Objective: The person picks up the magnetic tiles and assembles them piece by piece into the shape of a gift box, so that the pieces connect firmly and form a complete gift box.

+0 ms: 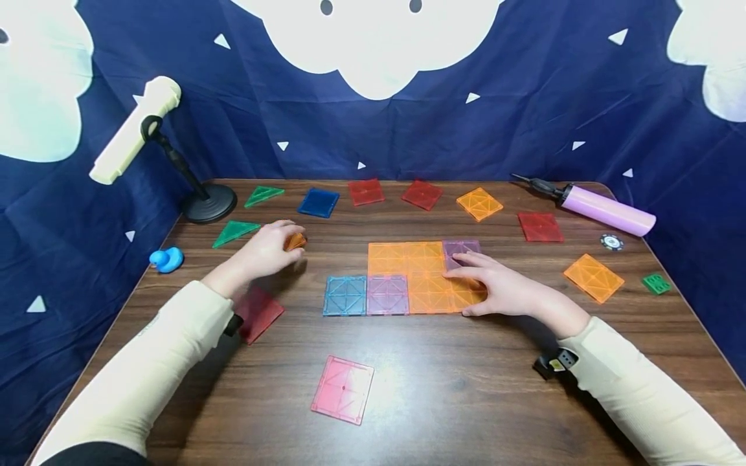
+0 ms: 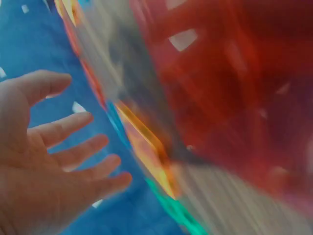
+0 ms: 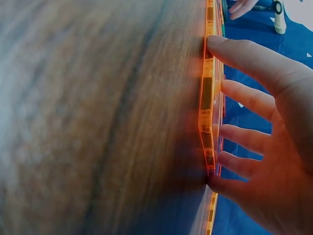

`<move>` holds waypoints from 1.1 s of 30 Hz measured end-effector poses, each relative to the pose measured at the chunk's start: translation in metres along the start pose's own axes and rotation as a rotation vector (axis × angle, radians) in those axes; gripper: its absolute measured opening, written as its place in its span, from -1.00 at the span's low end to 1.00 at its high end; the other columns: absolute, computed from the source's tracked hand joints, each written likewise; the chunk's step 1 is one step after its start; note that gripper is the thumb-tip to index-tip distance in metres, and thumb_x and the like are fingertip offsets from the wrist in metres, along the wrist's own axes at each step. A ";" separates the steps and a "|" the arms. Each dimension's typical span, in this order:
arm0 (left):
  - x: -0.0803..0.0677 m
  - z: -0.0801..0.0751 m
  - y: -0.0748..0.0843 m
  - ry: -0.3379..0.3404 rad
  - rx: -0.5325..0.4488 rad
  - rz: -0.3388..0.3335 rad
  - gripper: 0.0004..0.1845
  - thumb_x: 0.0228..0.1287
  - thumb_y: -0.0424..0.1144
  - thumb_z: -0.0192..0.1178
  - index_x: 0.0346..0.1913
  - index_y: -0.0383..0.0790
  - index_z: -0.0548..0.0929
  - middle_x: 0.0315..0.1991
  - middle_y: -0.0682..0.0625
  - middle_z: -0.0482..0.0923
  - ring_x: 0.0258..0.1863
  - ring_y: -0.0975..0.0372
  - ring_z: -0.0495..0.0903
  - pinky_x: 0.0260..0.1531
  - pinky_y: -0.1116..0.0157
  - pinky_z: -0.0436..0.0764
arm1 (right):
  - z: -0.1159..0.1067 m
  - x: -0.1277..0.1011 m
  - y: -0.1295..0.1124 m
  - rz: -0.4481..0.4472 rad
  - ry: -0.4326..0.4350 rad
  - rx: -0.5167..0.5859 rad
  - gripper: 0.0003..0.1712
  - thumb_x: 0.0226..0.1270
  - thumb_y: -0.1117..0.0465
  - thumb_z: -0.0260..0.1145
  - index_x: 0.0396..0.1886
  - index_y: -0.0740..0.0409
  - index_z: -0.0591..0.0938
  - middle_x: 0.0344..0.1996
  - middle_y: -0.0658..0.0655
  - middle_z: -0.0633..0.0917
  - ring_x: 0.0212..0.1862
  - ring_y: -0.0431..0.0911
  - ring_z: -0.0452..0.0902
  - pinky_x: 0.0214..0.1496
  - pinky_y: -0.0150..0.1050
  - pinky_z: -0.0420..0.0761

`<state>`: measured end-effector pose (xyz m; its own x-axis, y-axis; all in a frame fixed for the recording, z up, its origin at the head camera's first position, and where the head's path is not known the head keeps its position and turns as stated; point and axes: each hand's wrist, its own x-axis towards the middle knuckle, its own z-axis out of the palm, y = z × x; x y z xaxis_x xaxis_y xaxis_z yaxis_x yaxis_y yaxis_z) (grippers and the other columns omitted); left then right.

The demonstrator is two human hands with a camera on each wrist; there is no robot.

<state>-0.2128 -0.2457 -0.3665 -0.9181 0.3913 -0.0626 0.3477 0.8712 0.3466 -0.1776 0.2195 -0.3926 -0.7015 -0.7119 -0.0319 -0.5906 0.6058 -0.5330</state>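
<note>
A joined block of square magnetic tiles lies mid-table: orange tiles (image 1: 429,294), a blue tile (image 1: 345,296), a purple tile (image 1: 388,294) and a second purple tile (image 1: 462,248) at its far right corner. My right hand (image 1: 495,285) rests on the block's right end, fingers spread over it and thumb at the near edge of an orange tile (image 3: 207,98). To the left, my left hand (image 1: 270,249) hovers at a loose orange tile (image 2: 146,147), which it partly hides in the head view. Its fingers are spread and apart from that tile in the left wrist view.
Nearest me lies a pink tile (image 1: 342,389); a red tile (image 1: 259,314) sits by the left wrist. Loose tiles line the back, among them a dark blue tile (image 1: 318,202). Left are a blue duck (image 1: 166,259) and a black stand (image 1: 208,203); right, a purple pump (image 1: 609,209).
</note>
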 end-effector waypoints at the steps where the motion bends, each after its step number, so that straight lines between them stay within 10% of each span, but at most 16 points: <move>1: 0.001 -0.002 -0.006 -0.015 0.005 -0.037 -0.42 0.41 -0.24 0.21 0.37 -0.52 0.43 0.39 -0.49 0.28 0.36 -0.32 0.29 0.32 -0.21 0.30 | 0.000 0.000 0.000 -0.001 0.002 0.000 -0.22 0.11 0.10 0.62 0.36 0.10 0.58 0.49 0.40 0.27 0.50 0.37 0.05 0.41 0.41 0.11; 6: 0.000 0.001 -0.018 -0.063 -0.019 -0.100 -0.39 0.39 -0.24 0.26 0.39 -0.51 0.42 0.43 -0.50 0.23 0.33 -0.32 0.33 0.26 -0.23 0.37 | 0.001 0.000 -0.001 -0.005 0.006 0.003 -0.22 0.10 0.12 0.62 0.36 0.10 0.58 0.49 0.39 0.27 0.50 0.36 0.06 0.41 0.40 0.13; 17: 0.004 0.024 0.017 -0.022 -0.025 0.126 -0.43 0.30 -0.27 0.31 0.34 -0.42 0.52 0.38 -0.44 0.35 0.34 -0.28 0.35 0.31 -0.19 0.34 | 0.001 0.000 0.000 -0.008 0.011 0.004 -0.21 0.08 0.16 0.63 0.36 0.12 0.58 0.49 0.41 0.27 0.50 0.37 0.06 0.41 0.39 0.12; 33: 0.015 0.033 0.054 -0.145 -0.058 0.277 -0.40 0.23 -0.30 0.24 0.35 -0.42 0.51 0.43 -0.36 0.31 0.45 -0.21 0.22 0.41 -0.14 0.21 | 0.000 0.001 0.002 -0.014 0.012 0.003 -0.20 0.08 0.15 0.63 0.36 0.11 0.58 0.48 0.41 0.27 0.50 0.36 0.06 0.42 0.39 0.12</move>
<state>-0.2014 -0.1834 -0.3795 -0.7519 0.6531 -0.0901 0.5652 0.7089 0.4219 -0.1792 0.2197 -0.3938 -0.6981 -0.7158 -0.0139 -0.5993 0.5949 -0.5356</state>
